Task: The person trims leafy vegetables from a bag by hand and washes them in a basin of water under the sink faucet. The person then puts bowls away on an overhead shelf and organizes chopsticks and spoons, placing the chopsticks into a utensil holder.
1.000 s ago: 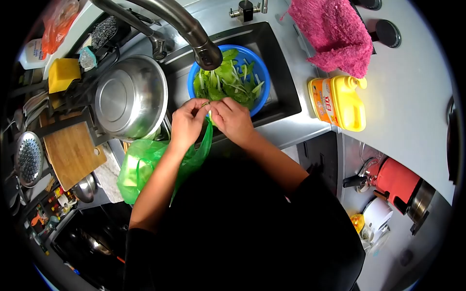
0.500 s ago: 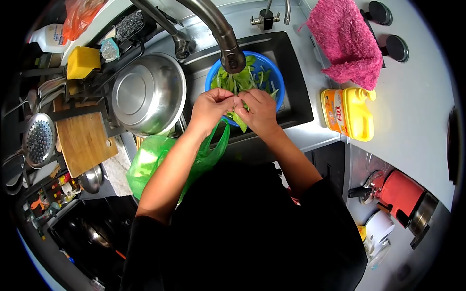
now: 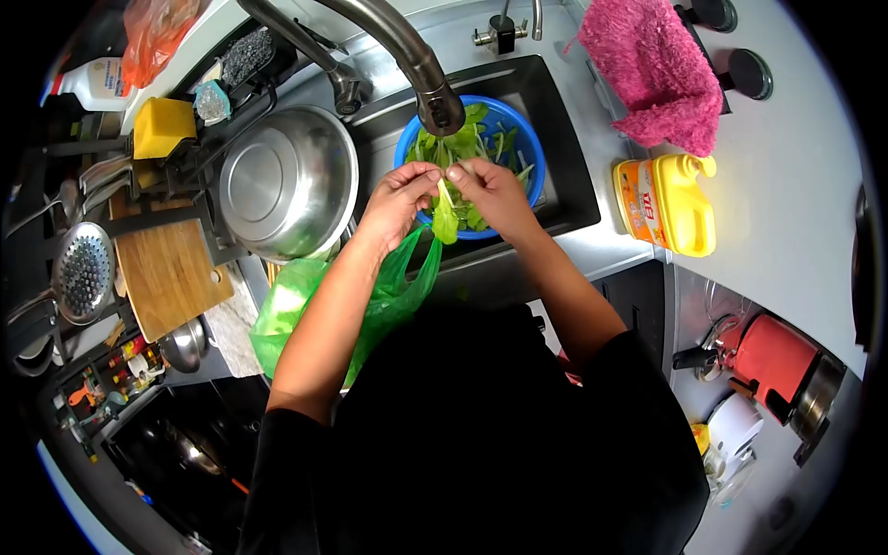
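Note:
Over the near edge of a blue basin (image 3: 531, 148), my left hand (image 3: 396, 205) pinches the stem of a leafy green (image 3: 445, 220) between thumb and forefinger. The leaf hangs down below the fingertips. My right hand (image 3: 499, 196) is closed in a pinch at the same stem, its fingertips almost meeting those of the left. How much of the stem lies between the right fingers is partly hidden. More loose greens (image 3: 470, 141) with pale stems fill the basin, which sits in a dark sink (image 3: 569, 180).
A faucet (image 3: 435, 97) arches over the basin. Left of it lies an upturned steel bowl (image 3: 291, 176), with a green plastic bag (image 3: 287, 310) below. To the right are a yellow detergent bottle (image 3: 680, 203) and a pink towel (image 3: 652, 74). A cutting board (image 3: 171, 277) is at far left.
My hands have drawn slightly apart at the fingertips. The leaf between them now hangs straighter and shows more fully. The view has shifted a little.

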{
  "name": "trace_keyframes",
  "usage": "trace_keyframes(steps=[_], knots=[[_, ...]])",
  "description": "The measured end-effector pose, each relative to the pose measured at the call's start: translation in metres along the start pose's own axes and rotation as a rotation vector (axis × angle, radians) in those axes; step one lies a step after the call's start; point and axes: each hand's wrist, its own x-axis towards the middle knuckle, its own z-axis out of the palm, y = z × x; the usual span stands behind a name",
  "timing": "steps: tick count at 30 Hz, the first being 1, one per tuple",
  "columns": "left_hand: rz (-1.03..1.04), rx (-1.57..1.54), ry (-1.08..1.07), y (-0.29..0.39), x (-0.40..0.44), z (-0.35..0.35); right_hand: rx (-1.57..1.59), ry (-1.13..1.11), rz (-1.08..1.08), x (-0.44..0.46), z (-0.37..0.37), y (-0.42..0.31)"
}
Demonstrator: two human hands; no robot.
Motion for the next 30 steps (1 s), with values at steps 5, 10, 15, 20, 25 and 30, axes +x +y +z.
trace_keyframes(steps=[5, 10, 15, 20, 25, 30], knots=[[0.017, -0.015, 0.023, -0.005, -0.002, 0.000, -0.381, 0.003, 0.033, -0.003, -0.001, -0.020], [-0.017, -0.004, 0.093, -0.005, -0.007, 0.005, -0.510, 0.040, -0.031, -0.008, 0.008, -0.027], [0.152, 0.300, 0.093, -0.005, -0.010, 0.009, -0.457, 0.007, -0.069, -0.007, 0.006, -0.028], [0.298, 0.402, 0.034, -0.017, -0.010, 0.013, 0.062, -0.018, 0.212, -0.004, -0.004, -0.002], [0.304, 0.060, -0.034, -0.017, -0.006, 0.017, 0.507, -0.043, 0.392, -0.010, 0.003, -0.024], [0.330, 0.092, -0.015, -0.016, -0.007, 0.011, 0.255, -0.202, 0.225, -0.008, 0.002, -0.015]])
